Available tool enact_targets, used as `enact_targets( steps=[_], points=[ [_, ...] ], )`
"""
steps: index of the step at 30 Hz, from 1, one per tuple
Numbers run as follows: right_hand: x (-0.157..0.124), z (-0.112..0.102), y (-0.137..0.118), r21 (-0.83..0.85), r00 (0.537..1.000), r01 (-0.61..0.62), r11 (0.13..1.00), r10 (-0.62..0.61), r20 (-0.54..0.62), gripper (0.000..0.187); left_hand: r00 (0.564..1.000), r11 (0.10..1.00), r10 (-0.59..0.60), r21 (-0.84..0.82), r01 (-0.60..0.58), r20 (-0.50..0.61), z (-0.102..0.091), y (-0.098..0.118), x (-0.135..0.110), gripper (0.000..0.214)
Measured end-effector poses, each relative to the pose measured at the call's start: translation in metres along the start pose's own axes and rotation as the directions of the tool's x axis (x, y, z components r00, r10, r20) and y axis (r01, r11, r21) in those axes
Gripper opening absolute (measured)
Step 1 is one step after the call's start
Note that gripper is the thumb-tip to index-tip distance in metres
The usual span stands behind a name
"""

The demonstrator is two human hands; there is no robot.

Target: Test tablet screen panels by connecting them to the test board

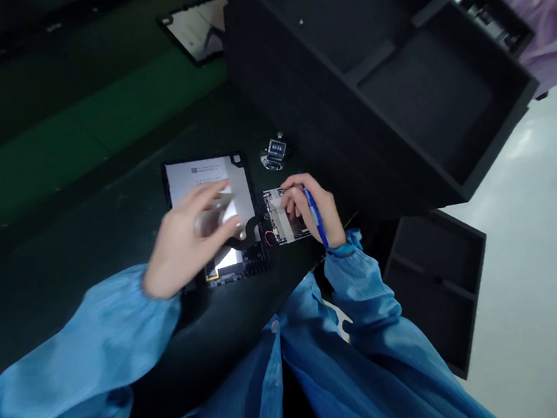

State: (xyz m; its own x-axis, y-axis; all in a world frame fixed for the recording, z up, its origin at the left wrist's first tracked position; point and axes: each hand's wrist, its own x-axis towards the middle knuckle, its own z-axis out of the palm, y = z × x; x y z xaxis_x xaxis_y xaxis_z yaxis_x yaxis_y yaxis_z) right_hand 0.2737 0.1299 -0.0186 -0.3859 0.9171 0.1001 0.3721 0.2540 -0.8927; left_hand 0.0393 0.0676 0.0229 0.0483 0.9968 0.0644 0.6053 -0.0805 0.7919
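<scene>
An opened tablet-like device [214,176] lies on the dark green bench, its silver inner plate facing up, with a black curved cable at its right edge. My left hand [188,236] hovers over it, fingers spread and blurred by motion, holding nothing that I can see. Next to the device lies a small circuit board [276,226] with pale tape and a red wire. My right hand [311,208] rests on this board, fingers curled around a blue pen [316,218] that points down toward my wrist.
A small metal tally counter [275,152] stands behind the board. A large black foam tray [393,68] rises at the right, a smaller one [432,279] below it. Another device [195,30] lies far back. A person in a purple garment [545,11] is at top right.
</scene>
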Motion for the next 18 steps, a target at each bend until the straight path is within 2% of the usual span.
enact_targets(
  steps=[1,2,3,5,6,7,10,13,15,16,17,18],
  points=[
    [-0.004,-0.004,-0.002,-0.019,0.997,0.045,0.999,-0.044,0.06,0.025,0.993,0.987,-0.115,-0.117,0.113,-0.015,-0.015,-0.001,-0.01,0.054],
    [-0.008,-0.007,-0.005,-0.073,0.983,0.113,0.991,-0.101,0.151,0.033,0.969,0.948,-0.248,-0.207,0.24,-0.009,-0.027,-0.003,-0.021,0.055],
    [-0.011,-0.008,-0.007,-0.143,0.955,0.19,0.971,-0.15,0.255,0.052,0.928,0.89,-0.373,-0.284,0.357,-0.004,-0.038,-0.006,-0.032,0.058],
    [-0.015,-0.006,-0.011,-0.27,0.886,0.314,0.91,-0.179,0.427,0.103,0.823,0.743,-0.567,-0.413,0.527,0.031,-0.049,-0.011,-0.052,0.064],
    [-0.015,-0.004,-0.012,-0.317,0.862,0.347,0.883,-0.168,0.478,0.122,0.782,0.677,-0.621,-0.47,0.566,0.049,-0.05,-0.014,-0.059,0.065],
    [-0.014,-0.001,-0.012,-0.347,0.846,0.366,0.864,-0.153,0.511,0.133,0.754,0.623,-0.654,-0.518,0.586,0.066,-0.049,-0.016,-0.064,0.065],
    [-0.01,0.006,-0.01,-0.372,0.813,0.4,0.837,-0.137,0.566,0.139,0.71,0.529,-0.701,-0.622,0.577,0.062,-0.041,-0.021,-0.061,0.053],
    [-0.008,0.008,-0.006,-0.369,0.82,0.405,0.837,-0.153,0.552,0.136,0.647,0.424,-0.761,-0.73,0.536,0.033,-0.039,-0.022,-0.041,0.031],
    [-0.008,0.006,-0.006,-0.347,0.827,0.393,0.851,-0.162,0.539,0.135,0.625,0.323,-0.775,-0.792,0.518,0.094,-0.042,-0.015,-0.024,0.03],
    [-0.008,0.004,-0.008,-0.317,0.831,0.379,0.869,-0.169,0.53,0.133,0.638,0.283,-0.76,-0.818,0.501,0.128,-0.043,-0.008,-0.016,0.033],
    [-0.008,0.001,-0.012,-0.264,0.841,0.354,0.897,-0.182,0.509,0.128,0.668,0.259,-0.729,-0.844,0.469,0.147,-0.043,0.002,-0.01,0.036],
    [-0.009,-0.001,-0.018,-0.183,0.862,0.316,0.931,-0.2,0.466,0.119,0.72,0.257,-0.678,-0.87,0.42,0.147,-0.042,0.012,-0.005,0.038]
  ],
)
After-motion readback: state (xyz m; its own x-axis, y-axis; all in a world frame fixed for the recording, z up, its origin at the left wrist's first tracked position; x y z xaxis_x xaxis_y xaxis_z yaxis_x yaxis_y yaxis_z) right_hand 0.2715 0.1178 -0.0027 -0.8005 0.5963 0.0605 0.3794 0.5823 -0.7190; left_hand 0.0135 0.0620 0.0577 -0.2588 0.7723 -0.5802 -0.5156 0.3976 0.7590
